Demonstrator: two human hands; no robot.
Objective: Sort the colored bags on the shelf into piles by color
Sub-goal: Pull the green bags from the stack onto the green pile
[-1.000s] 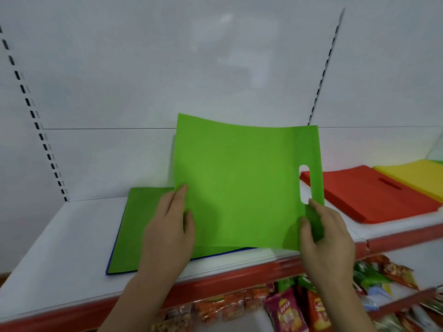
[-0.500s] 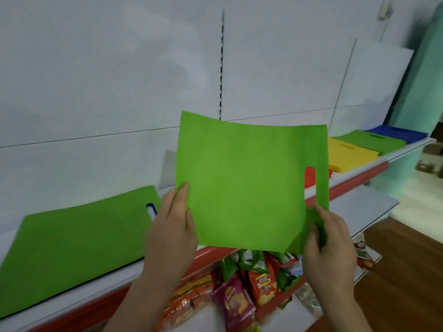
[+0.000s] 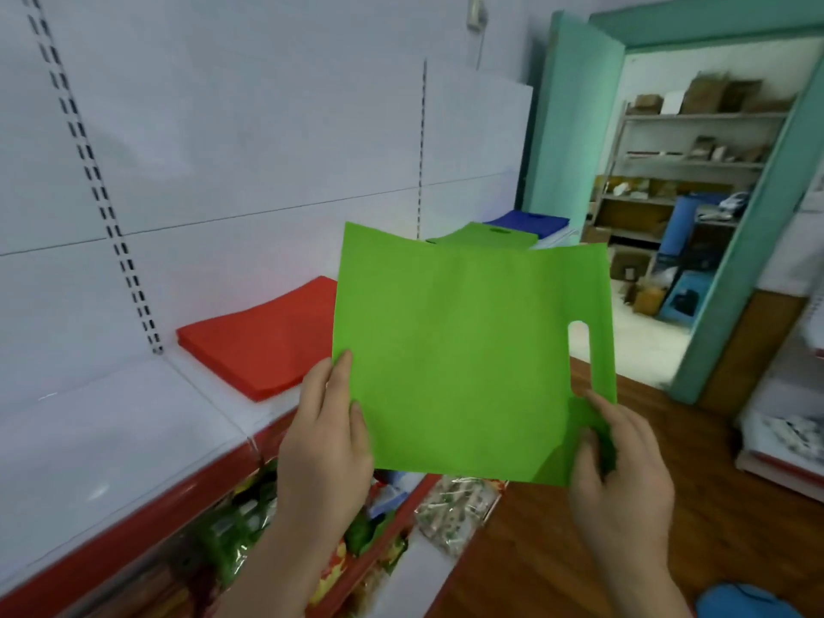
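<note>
I hold a flat green bag point(image 3: 468, 350) upright in front of me, its handle cut-out on the right side. My left hand point(image 3: 327, 434) grips its lower left edge. My right hand point(image 3: 620, 466) pinches its lower right corner, which is folded over. On the white shelf point(image 3: 111, 430) lies a pile of red bags point(image 3: 263, 336) to the left of the held bag. Farther along the shelf a green pile point(image 3: 486, 236) and a blue pile point(image 3: 530, 220) peek over the held bag's top edge.
Below the shelf's red front edge sit several snack packets point(image 3: 450, 510). A wooden floor point(image 3: 557, 550) lies to the right. A teal door frame point(image 3: 753, 225) opens onto a storeroom with metal racks point(image 3: 669, 162) and boxes.
The view has swung right along the shelf with the green bag held in both hands. The mixed pile at the left is out of view; the red pile and the doorway now show.
</note>
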